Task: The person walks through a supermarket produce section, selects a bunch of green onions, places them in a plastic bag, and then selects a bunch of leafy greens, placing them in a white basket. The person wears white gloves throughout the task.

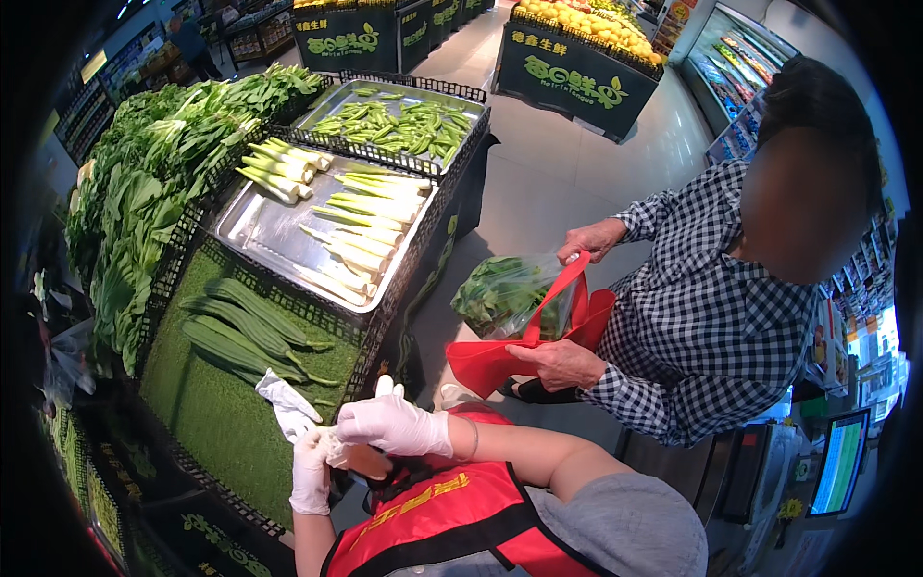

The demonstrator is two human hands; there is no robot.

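Observation:
Both of my hands wear thin white gloves and meet just in front of my red apron (418, 508). My left hand (310, 469) grips a crumpled white material (336, 448), probably a glove. Across it lies my right hand (396, 425), its fingertips pinching the same bunch. A brown rounded object (369, 461) shows just below the right hand; I cannot tell what it is. A loose white glove (285, 400) stretches from the left hand over the green artificial turf (216, 425). Several long green gourds (252, 328) rest on that turf, beyond the glove.
A metal tray (270, 238) holds trimmed leek-like stalks (368, 209); another tray (346, 94) holds green pods (404, 122). Leafy greens (159, 159) are heaped at left. A person in a checked shirt (692, 288) holds a red bag (497, 360) and bagged greens (497, 296) close to my right arm.

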